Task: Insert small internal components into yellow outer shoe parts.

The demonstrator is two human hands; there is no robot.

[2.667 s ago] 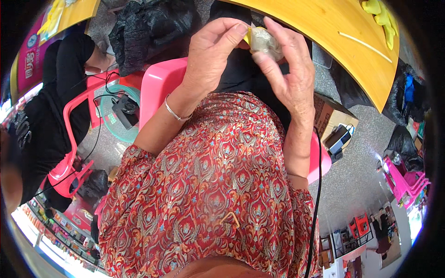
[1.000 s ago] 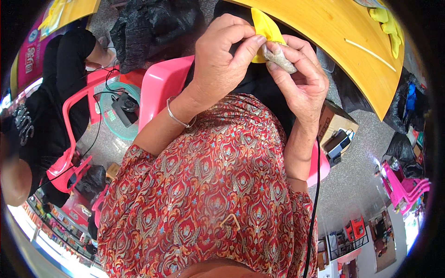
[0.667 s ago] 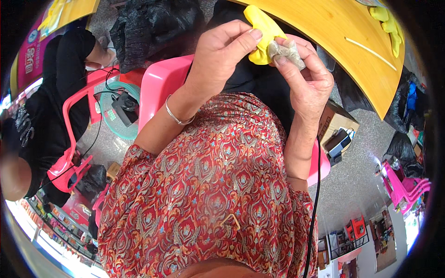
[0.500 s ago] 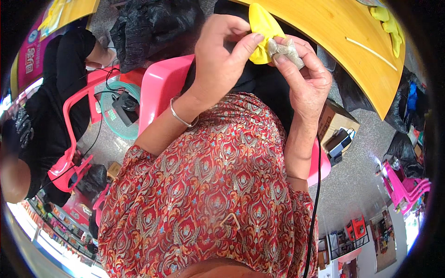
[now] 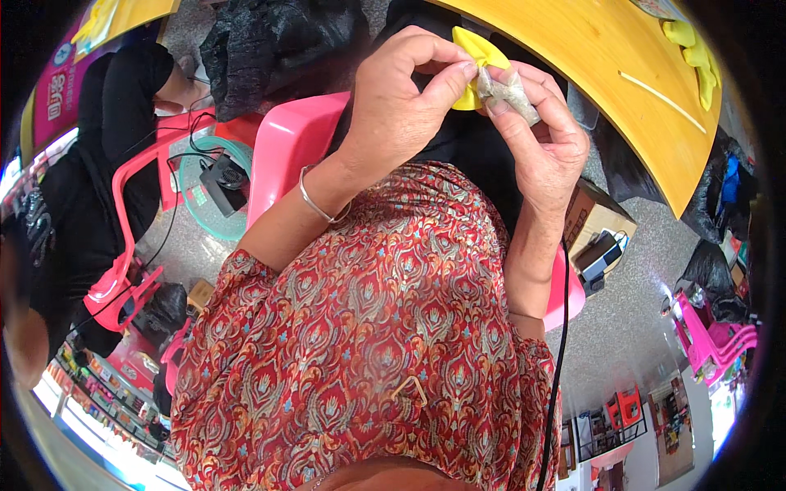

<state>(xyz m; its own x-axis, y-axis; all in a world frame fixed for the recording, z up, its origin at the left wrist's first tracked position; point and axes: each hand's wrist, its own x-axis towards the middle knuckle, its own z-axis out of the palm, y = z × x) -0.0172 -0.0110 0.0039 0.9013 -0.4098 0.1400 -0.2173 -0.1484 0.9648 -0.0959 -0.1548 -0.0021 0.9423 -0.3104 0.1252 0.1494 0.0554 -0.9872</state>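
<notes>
Seen from my remote post through the head camera, the work lies at the upper centre of the frame. The left hand [image 5: 403, 102] pinches the soft yellow piece [image 5: 481, 49] between thumb and fingers; the right hand [image 5: 547, 143] is clamped on the greyish packet [image 5: 511, 94], its thumb on the near side. The two hands are near each other but apart, and the packet meets the yellow piece at a gathered neck between them. Compared with the frame half a second earlier, I note that the upper lobe of the yellow piece, then tall and upright, now leans lower and to the right, whereas the packet remains in the right hand's grip. The worktop [image 5: 573, 49], at upper right, sits slightly farther right in my view; on it lie the thin pale stick [image 5: 662, 101] and, near the rim, other yellow pieces [image 5: 697, 64], both unchanged in arrangement
</notes>
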